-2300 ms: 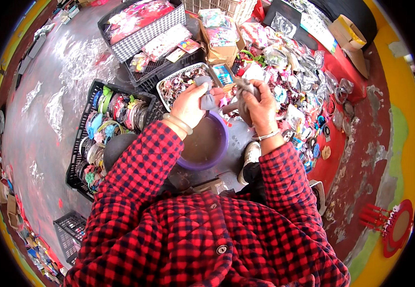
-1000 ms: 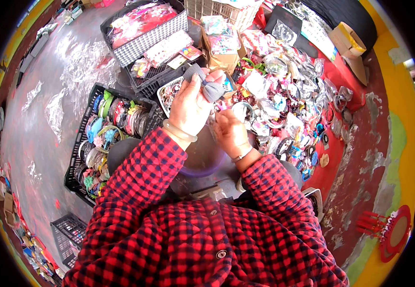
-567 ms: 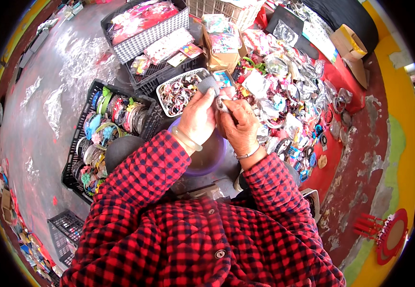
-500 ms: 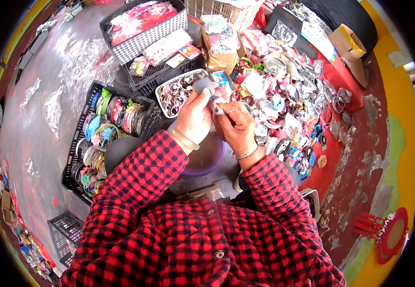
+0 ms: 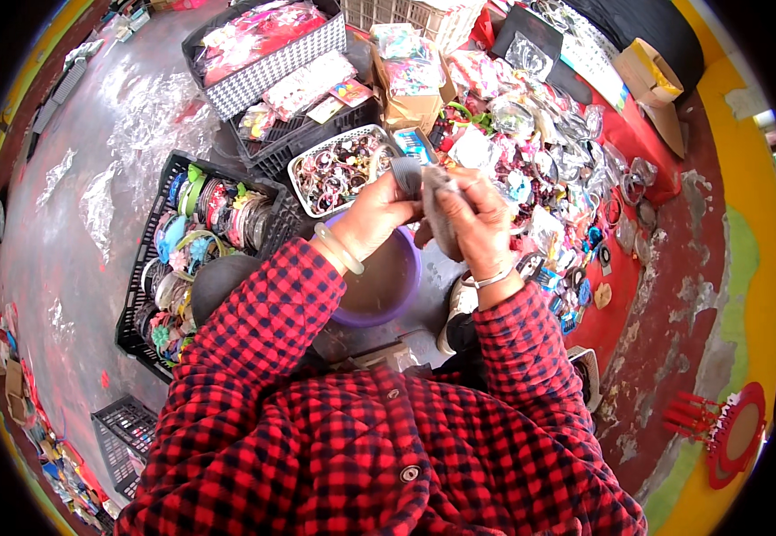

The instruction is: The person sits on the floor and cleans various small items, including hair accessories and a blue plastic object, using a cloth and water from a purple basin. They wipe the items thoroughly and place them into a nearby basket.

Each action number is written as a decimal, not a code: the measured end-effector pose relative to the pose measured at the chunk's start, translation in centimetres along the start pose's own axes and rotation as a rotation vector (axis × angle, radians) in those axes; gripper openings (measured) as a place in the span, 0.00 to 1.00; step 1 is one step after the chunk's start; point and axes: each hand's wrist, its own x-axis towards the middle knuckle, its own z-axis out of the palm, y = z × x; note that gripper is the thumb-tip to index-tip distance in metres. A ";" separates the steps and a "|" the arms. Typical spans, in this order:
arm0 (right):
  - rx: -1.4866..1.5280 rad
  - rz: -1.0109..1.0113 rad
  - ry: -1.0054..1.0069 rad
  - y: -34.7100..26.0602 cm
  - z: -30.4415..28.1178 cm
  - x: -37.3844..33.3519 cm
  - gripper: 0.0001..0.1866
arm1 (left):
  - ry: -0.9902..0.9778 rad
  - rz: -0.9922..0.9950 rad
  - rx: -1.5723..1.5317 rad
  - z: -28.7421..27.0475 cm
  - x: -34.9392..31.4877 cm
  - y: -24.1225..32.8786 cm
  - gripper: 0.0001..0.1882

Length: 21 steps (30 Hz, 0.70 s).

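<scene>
Both hands meet above a purple basin (image 5: 413, 290) of murky water. My left hand (image 5: 377, 219), wearing a pale bangle, is closed on a grey, finely ribbed band-like piece (image 5: 407, 177); its lower part is hidden by the fingers. In my right hand (image 5: 484, 219) a damp-looking grey-brown cloth (image 5: 442, 214) is bunched and hangs down from the fingers. The cloth lies against the right side of the ribbed piece. Just beyond my left hand stands a white basket (image 5: 295, 181) filled with hair ties and small bands.
A black crate (image 5: 130, 295) of headbands is on the left. Stacked crates (image 5: 272, 76) and a cardboard box (image 5: 413, 107) of packets stand at the back. Loose hair accessories (image 5: 531, 179) are heaped on red cloth to the right. My shoe (image 5: 461, 308) is beside the basin.
My right hand has moved right and turned, so more of the cloth shows. My left hand and the ribbed piece have shifted slightly right, uncovering more of the basin.
</scene>
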 end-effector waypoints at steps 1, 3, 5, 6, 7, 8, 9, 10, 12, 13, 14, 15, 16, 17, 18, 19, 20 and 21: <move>-0.149 -0.153 -0.033 0.2 0.2 0.1 0.09 | -0.039 -0.043 0.034 0.2 -0.1 0.1 0.19; -0.358 -0.195 -0.074 0.3 0.5 -0.3 0.11 | -0.138 -0.056 0.213 1.0 -0.4 0.3 0.19; -0.402 -0.180 -0.031 0.4 1.0 -0.4 0.09 | -0.202 0.046 0.339 0.6 -0.6 -0.7 0.16; -0.441 -0.169 -0.006 0.6 1.2 -0.5 0.09 | -0.216 0.013 0.312 0.5 -0.8 -1.0 0.15; -0.485 -0.158 0.020 0.8 1.1 -0.4 0.08 | -0.234 -0.018 0.282 0.4 -0.9 -1.3 0.14; -0.465 -0.128 0.045 1.1 1.1 -0.3 0.07 | -0.251 -0.050 0.252 0.4 -1.0 -1.5 0.13; -0.490 -0.085 0.066 1.4 1.0 -0.2 0.07 | -0.272 -0.043 0.320 0.5 -1.1 -1.5 0.12; -0.513 -0.040 0.089 1.6 0.8 0.0 0.07 | -0.293 -0.037 0.391 0.7 -1.3 -1.1 0.11; -0.551 0.037 0.117 2.3 0.6 0.0 0.06 | -0.340 -0.054 0.449 1.2 -1.6 0.1 0.12; -0.426 0.126 0.136 2.9 0.5 0.2 0.06 | -0.305 -0.022 0.414 1.2 -1.6 0.1 0.13; -0.300 0.212 0.153 3.5 0.3 0.3 0.06 | -0.271 0.010 0.379 1.2 -1.4 -0.2 0.14; -0.172 0.298 0.169 3.8 0.1 0.4 0.07 | -0.236 0.042 0.344 1.1 -1.3 -0.7 0.15; 0.083 0.372 0.200 2.2 0.1 0.7 0.08 | -0.218 -0.010 0.225 0.5 -0.8 -1.2 0.18; -0.022 0.312 0.225 2.7 -0.3 0.7 0.09 | -0.175 -0.021 0.179 -0.1 -0.4 -1.5 0.19; -0.051 0.261 0.202 1.9 0.0 0.5 0.09 | -0.139 -0.043 0.134 -0.8 -0.4 -1.7 0.19; -0.085 0.215 0.183 0.8 0.0 0.1 0.08 | -0.109 -0.070 0.083 -0.2 -0.5 -0.4 0.18; -0.361 -0.157 0.061 1.2 0.0 0.1 0.08 | -0.117 -0.084 0.004 0.1 -0.5 0.1 0.17; -0.415 -0.228 -0.042 0.6 0.3 0.0 0.08 | -0.134 -0.061 0.153 0.1 -0.4 -0.3 0.16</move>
